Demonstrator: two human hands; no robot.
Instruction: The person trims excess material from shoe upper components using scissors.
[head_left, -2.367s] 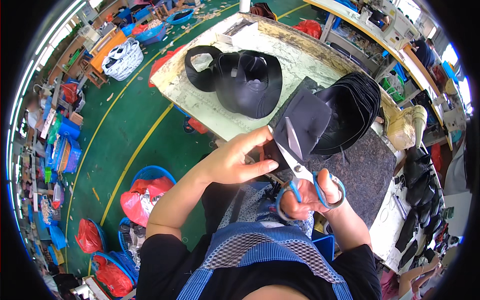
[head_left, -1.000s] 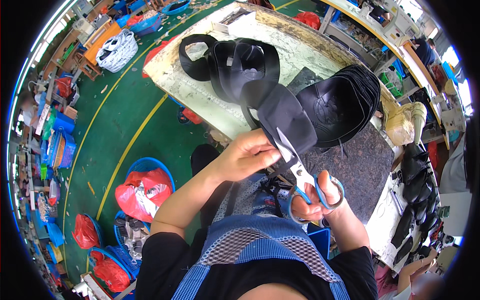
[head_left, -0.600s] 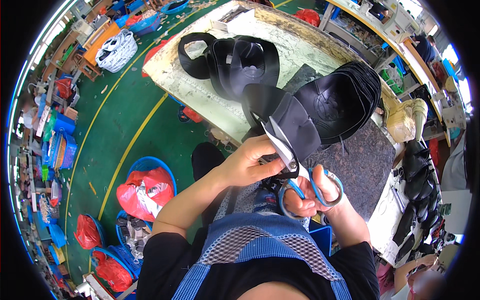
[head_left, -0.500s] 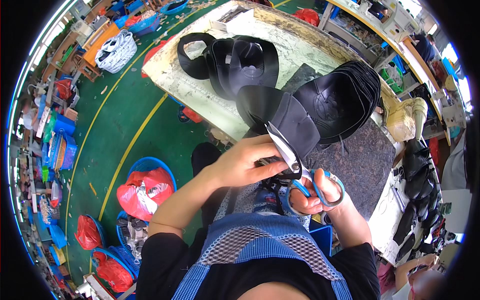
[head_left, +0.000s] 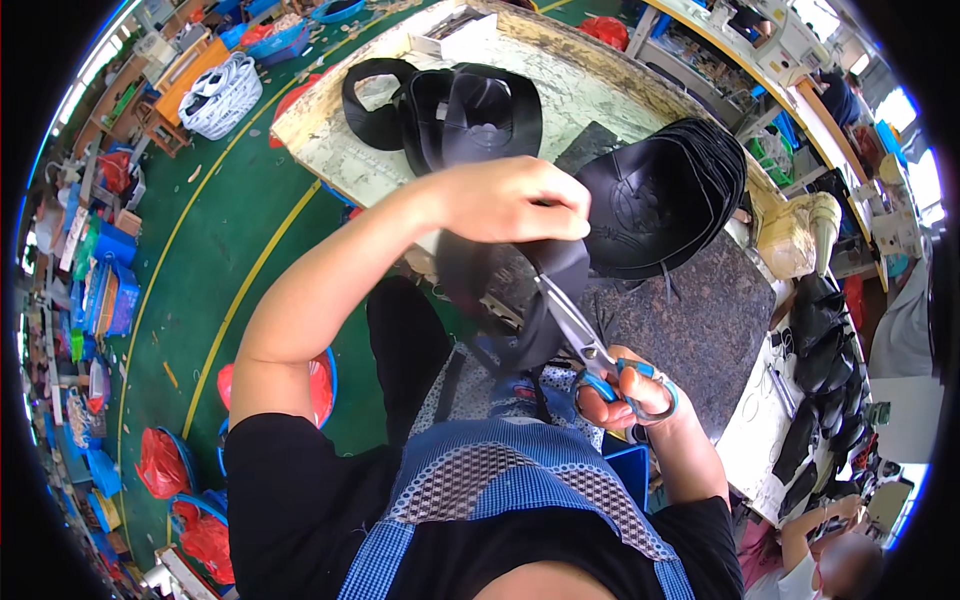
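Your left hand [head_left: 515, 205] is closed on the upper edge of the black piece [head_left: 565, 268], which hangs by the near edge of the workbench [head_left: 575, 90]; your right hand [head_left: 650, 398] grips the scissors [head_left: 592, 352] by their loops. The piece looks light, supple, perhaps slick: pinch its rim, clear of the blades.

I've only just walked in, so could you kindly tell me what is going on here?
A person is at a table with both hands busy. The left hand grips a black piece, partly blurred, while the right hand holds blue-handled scissors, their blades up against or just beside it. A stack of curved black pieces sits on a dark slab, and more black pieces lie at the table's far left.
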